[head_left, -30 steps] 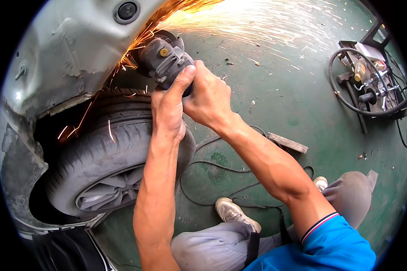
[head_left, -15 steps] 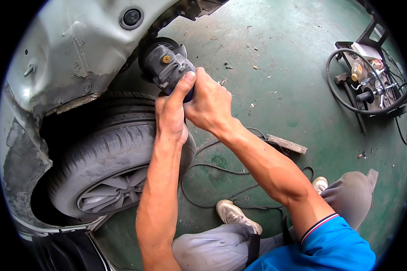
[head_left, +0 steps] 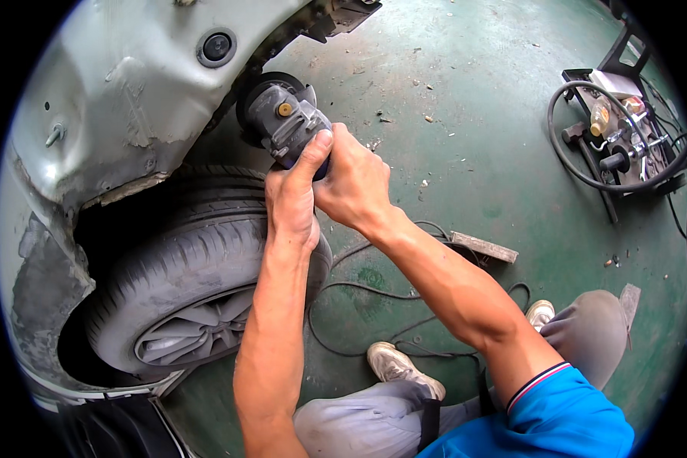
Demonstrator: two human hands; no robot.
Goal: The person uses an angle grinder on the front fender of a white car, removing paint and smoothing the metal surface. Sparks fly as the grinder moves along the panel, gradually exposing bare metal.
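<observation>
The angle grinder (head_left: 282,118) has a matt grey metal head and a dark plastic body. The car body panel (head_left: 130,84) is dull bare metal, sanded and patchy. The tyre (head_left: 183,267) is matt, dusty black rubber. The floor (head_left: 473,153) is worn green-painted concrete, scuffed and gritty.

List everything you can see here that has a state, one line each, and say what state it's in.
Angle grinder: gripped in both hands, no sparks showing.
Left hand: closed on the grinder.
Right hand: closed on the grinder.
Tyre: mounted, dusty.
Car body panel: filler patches, unpainted.
Black cable: loose on the floor.
Hose: coiled on a cart.
</observation>
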